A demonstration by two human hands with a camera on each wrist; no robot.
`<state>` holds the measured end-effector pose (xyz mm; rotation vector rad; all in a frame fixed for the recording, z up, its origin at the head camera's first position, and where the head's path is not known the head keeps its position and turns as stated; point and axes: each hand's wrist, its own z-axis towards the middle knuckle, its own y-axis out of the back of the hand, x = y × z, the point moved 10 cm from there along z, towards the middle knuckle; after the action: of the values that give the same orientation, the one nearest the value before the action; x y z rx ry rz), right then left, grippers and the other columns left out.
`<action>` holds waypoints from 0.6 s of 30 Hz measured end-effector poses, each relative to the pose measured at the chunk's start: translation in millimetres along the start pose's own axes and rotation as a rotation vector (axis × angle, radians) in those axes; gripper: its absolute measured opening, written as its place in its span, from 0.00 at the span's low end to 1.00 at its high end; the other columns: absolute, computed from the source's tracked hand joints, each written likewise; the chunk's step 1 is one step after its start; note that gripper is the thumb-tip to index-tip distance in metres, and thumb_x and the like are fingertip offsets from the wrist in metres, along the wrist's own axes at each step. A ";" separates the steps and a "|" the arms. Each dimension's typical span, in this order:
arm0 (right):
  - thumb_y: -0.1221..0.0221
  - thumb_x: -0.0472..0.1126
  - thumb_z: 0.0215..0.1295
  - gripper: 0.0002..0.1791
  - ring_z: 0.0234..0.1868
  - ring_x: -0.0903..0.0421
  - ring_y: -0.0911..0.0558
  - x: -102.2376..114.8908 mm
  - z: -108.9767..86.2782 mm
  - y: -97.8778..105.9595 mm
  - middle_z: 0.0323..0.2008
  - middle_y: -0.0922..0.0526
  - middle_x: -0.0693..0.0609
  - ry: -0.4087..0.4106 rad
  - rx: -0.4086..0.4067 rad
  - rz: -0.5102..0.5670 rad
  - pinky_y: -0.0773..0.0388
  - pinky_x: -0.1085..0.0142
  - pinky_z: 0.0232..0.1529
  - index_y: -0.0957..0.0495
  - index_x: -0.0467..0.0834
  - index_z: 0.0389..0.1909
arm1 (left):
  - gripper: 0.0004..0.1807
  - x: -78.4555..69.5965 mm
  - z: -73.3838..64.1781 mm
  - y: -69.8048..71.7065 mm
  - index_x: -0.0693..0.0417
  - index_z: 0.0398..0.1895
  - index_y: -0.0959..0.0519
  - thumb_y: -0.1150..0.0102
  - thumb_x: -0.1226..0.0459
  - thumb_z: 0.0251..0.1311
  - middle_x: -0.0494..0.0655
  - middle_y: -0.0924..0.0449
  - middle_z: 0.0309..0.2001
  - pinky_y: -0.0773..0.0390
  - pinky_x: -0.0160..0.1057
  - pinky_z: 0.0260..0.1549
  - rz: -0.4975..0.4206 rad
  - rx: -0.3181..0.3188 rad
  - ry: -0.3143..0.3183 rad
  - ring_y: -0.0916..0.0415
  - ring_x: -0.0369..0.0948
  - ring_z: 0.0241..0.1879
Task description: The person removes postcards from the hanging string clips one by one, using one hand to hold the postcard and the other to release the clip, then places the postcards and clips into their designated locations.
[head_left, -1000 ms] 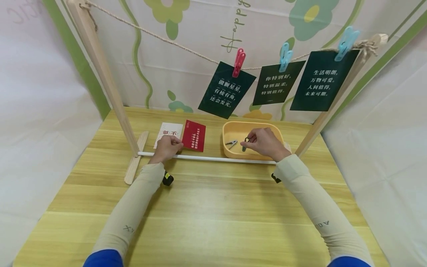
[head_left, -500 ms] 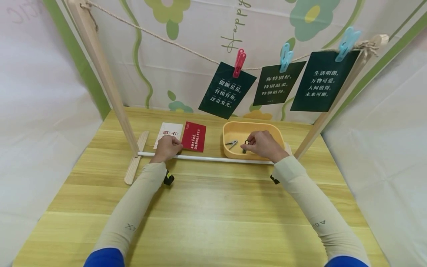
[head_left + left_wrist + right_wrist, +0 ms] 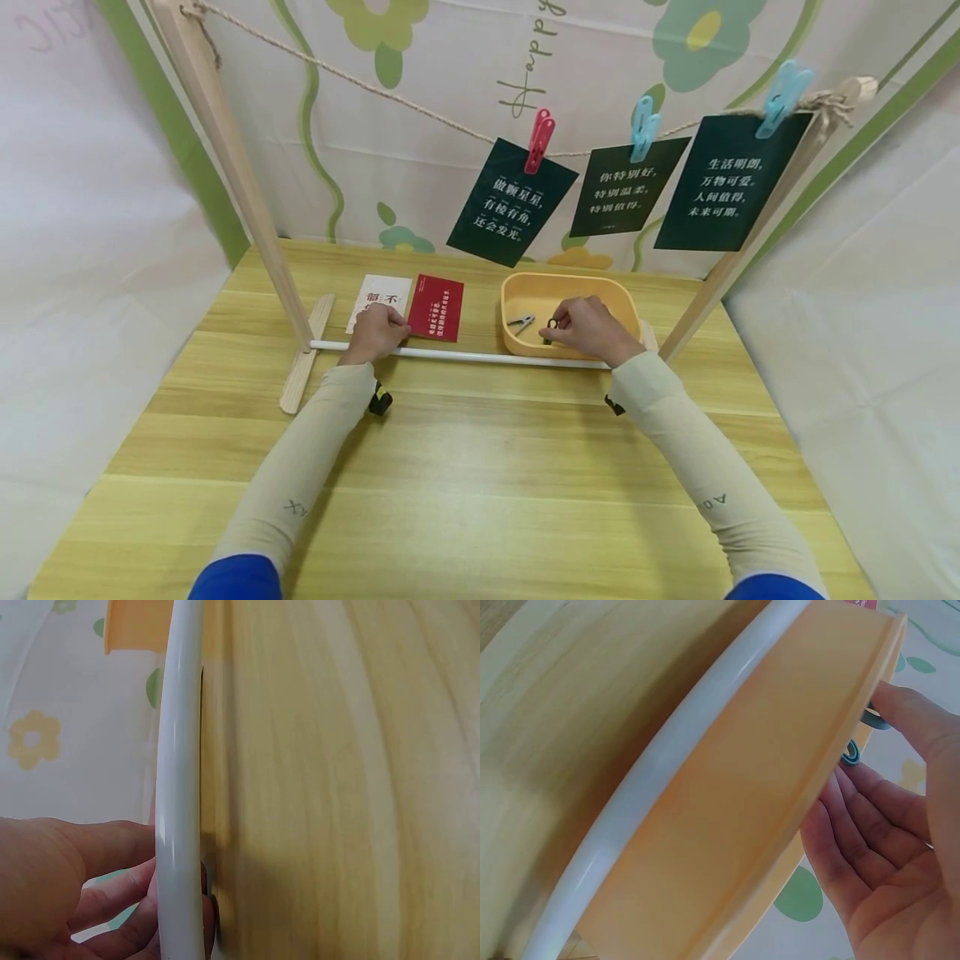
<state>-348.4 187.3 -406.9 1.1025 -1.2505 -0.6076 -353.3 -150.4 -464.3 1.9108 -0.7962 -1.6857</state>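
Note:
In the head view my left hand [image 3: 378,333] pinches the lower left corner of a red card [image 3: 437,308] with white writing. A white card [image 3: 380,293] with red writing lies to its left, partly covered by the hand. My right hand [image 3: 592,327] is over the yellow basket [image 3: 512,340] and pinches a dark green clothespin [image 3: 551,333]. Between thumb and fingers the clothespin's handle loops [image 3: 850,753] show in the right wrist view. A grey clothespin [image 3: 522,323] lies in the basket. The basket wall hides the dark clothespin's lower part in the right wrist view.
Above hangs a twine line [image 3: 390,98] between wooden posts [image 3: 236,183]. It bears several clothespins with dark green cards [image 3: 513,204]. A white rod [image 3: 465,357] runs between the posts, in front of the cards and basket, below both wrists.
My right hand has lowered slightly and shifted a little left with the dark green clothespin, deeper into the basket. My left hand and the red card stay almost still.

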 end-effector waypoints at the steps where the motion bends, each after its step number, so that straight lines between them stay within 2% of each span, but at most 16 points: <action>1: 0.27 0.52 0.66 0.18 0.34 0.53 0.17 -0.1 0.1 -0.5 0.37 0.11 0.45 -0.001 0.003 0.001 0.17 0.61 0.39 0.13 0.39 0.40 | 0.10 0.6 0.2 0.4 0.64 0.46 0.12 0.36 0.65 0.72 0.60 0.11 0.49 0.17 0.45 0.46 0.004 -0.001 0.002 0.16 0.51 0.45; 7: 0.28 0.52 0.67 0.18 0.33 0.54 0.19 -0.2 -0.2 -3.4 0.36 0.11 0.46 -0.010 0.024 -0.006 0.20 0.63 0.37 0.12 0.39 0.39 | 0.09 3.6 0.5 1.6 0.62 0.44 0.11 0.36 0.65 0.71 0.59 0.10 0.47 0.18 0.47 0.47 0.029 -0.009 -0.003 0.17 0.51 0.45; 14: 0.28 0.53 0.67 0.18 0.35 0.53 0.18 0.9 -0.1 -4.8 0.38 0.10 0.47 -0.014 0.042 -0.007 0.19 0.61 0.40 0.12 0.40 0.40 | 0.09 3.2 -0.4 4.1 0.62 0.43 0.11 0.38 0.66 0.71 0.59 0.10 0.46 0.18 0.53 0.53 0.043 -0.007 -0.016 0.17 0.53 0.47; 18: 0.28 0.52 0.67 0.19 0.37 0.51 0.18 1.2 0.7 -3.8 0.39 0.11 0.46 -0.013 0.035 -0.005 0.18 0.59 0.42 0.13 0.39 0.42 | 0.09 1.9 -1.3 5.5 0.62 0.43 0.11 0.39 0.66 0.70 0.59 0.10 0.46 0.18 0.52 0.52 0.034 -0.003 -0.021 0.17 0.52 0.46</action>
<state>-348.0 184.6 -409.9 1.1323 -1.2737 -0.5994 -352.5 -155.8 -461.8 1.8703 -0.8290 -1.6889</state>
